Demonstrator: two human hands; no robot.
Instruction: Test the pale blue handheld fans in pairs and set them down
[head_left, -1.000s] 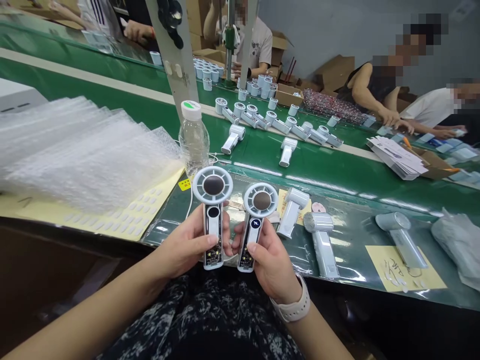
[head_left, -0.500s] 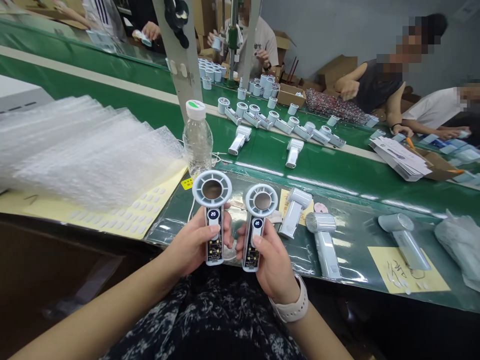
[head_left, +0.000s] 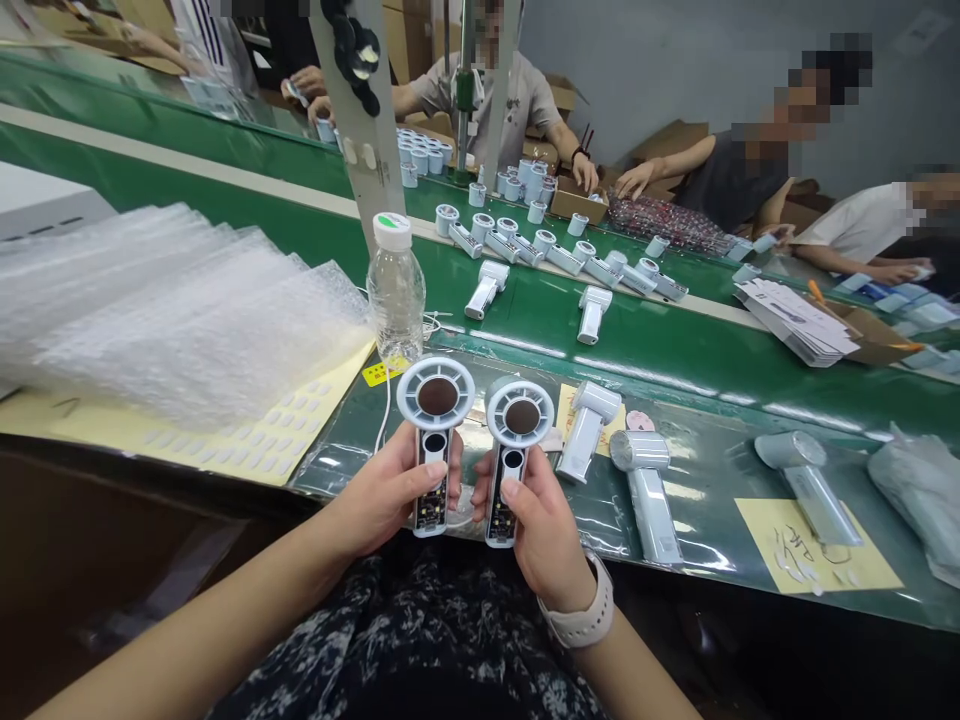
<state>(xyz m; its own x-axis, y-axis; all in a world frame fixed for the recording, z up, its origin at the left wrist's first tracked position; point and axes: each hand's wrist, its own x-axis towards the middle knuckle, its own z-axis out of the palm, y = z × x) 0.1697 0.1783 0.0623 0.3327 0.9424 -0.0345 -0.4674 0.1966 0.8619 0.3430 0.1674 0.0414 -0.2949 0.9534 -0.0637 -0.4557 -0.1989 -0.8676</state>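
Note:
My left hand (head_left: 379, 495) grips the handle of a small white handheld fan (head_left: 434, 420), its thumb pressed on the handle's front. My right hand (head_left: 544, 525) grips a second, matching fan (head_left: 519, 425) the same way. Both fans stand upright side by side over the near edge of the bench. Their round heads face me with dark brown centres. The small round displays on both handles are dark. Bare circuit boards show at the lower ends of both handles. A white watch is on my right wrist.
Two more fans (head_left: 587, 428) (head_left: 646, 480) lie on the glossy green mat to the right, and another (head_left: 806, 480) beside a yellow sticker sheet (head_left: 814, 545). A water bottle (head_left: 395, 290) and a stack of bubble-wrap bags (head_left: 165, 300) are left. Several fans ride the green conveyor (head_left: 675, 340); other people work across it.
The lit numbers on both handle displays have gone dark. The fan heads, blurred pale half a second ago, now show dark centres again. Both hands stay in nearly the same place.

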